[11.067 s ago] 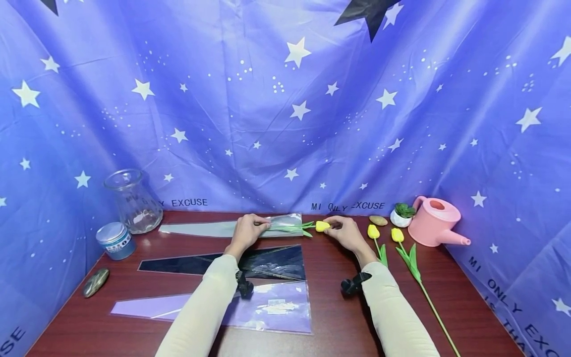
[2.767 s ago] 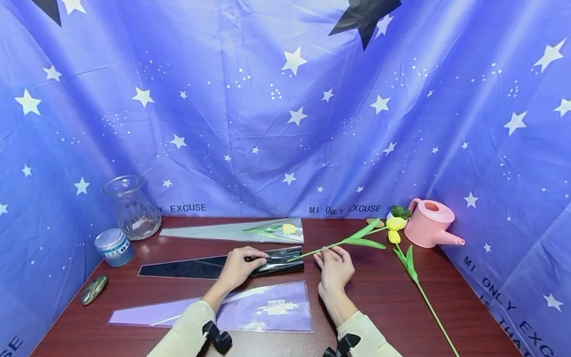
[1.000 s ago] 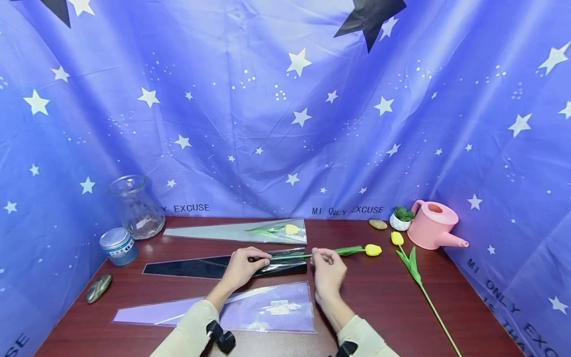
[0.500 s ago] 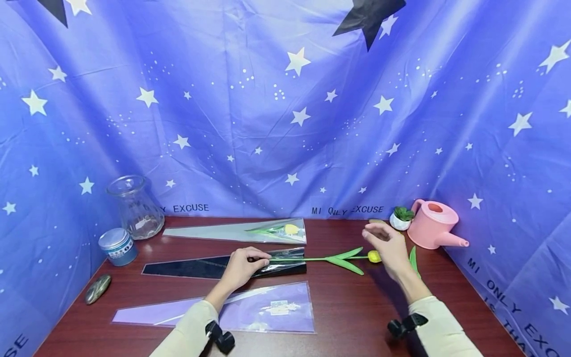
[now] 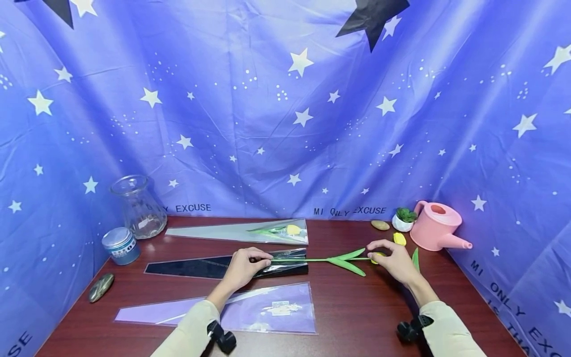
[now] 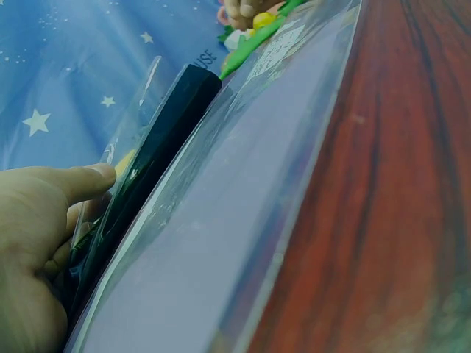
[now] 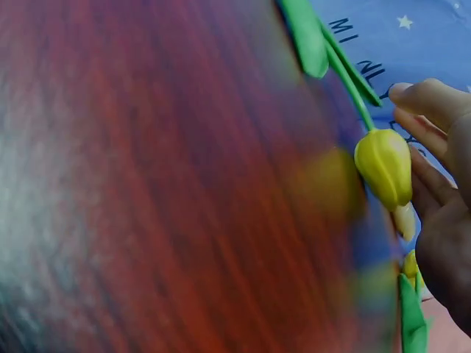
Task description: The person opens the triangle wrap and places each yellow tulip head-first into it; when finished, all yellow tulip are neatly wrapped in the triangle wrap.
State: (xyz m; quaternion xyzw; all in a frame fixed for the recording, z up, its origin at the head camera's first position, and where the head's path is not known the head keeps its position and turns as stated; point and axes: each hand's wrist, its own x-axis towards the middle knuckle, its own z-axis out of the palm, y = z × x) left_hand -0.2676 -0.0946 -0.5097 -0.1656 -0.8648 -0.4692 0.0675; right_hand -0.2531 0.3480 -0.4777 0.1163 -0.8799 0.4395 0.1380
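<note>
My left hand [image 5: 243,267] pinches the black flower sleeve [image 5: 192,266] near its raised, wide right end. In the left wrist view the thumb [image 6: 92,180] presses on this black sleeve [image 6: 169,118]. A yellow tulip [image 5: 341,260] lies with its stem inside that sleeve's mouth, while its leaves and bloom stay outside. My right hand [image 5: 392,260] is at the bloom, thumb and fingers apart; in the right wrist view they are beside the yellow bloom [image 7: 384,168]. Farther back, a grey sleeve [image 5: 209,232] has another tulip [image 5: 293,230] inside. Nearest me is a purple sleeve [image 5: 250,312].
Behind my right hand lies a third tulip [image 5: 399,239], partly hidden. A pink watering can [image 5: 432,225], small potted plant [image 5: 403,220] and tan stone [image 5: 380,225] stand back right. On the left are a glass vase [image 5: 142,213], blue jar [image 5: 120,246] and dark stone [image 5: 101,287].
The first tulip has gone fully into the grey sleeve. The second tulip's stem has entered the black sleeve. My right hand has left its stem and moved right to the bloom; my left stays put lately.
</note>
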